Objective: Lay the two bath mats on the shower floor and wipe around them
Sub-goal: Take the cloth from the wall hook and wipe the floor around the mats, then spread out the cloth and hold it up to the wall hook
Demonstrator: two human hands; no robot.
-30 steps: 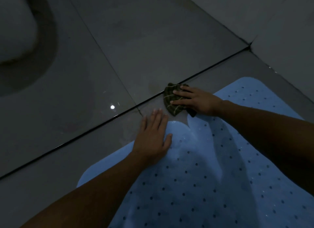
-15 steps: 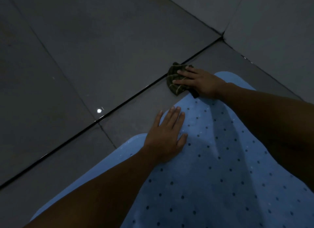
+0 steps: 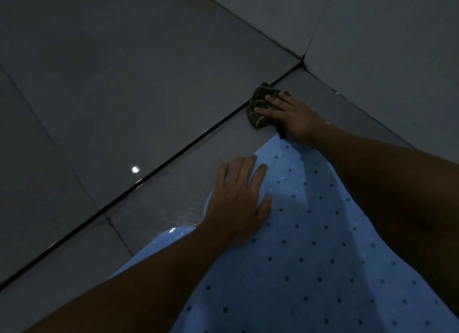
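A light blue bath mat (image 3: pixel 310 258) dotted with small holes lies flat on the grey tiled floor (image 3: pixel 124 97), filling the lower right. My left hand (image 3: pixel 238 198) rests flat on its far edge, fingers spread and partly on the tile. My right hand (image 3: pixel 290 114) presses a crumpled dark green checked cloth (image 3: pixel 260 104) onto the floor just beyond the mat's far corner, close to the wall corner. Only one mat can be told apart; my forearms hide part of it.
Grey tiled walls (image 3: pixel 385 47) meet at a corner at the upper right, just past the cloth. A dark grout line (image 3: pixel 149 176) runs diagonally across the floor. A light reflection (image 3: pixel 135 169) and a wet patch (image 3: pixel 178 213) show on the tile left of the mat.
My right hand has slid the cloth along the floor toward the wall corner. My left hand stays flat on the mat's edge. The view has shifted toward the corner.
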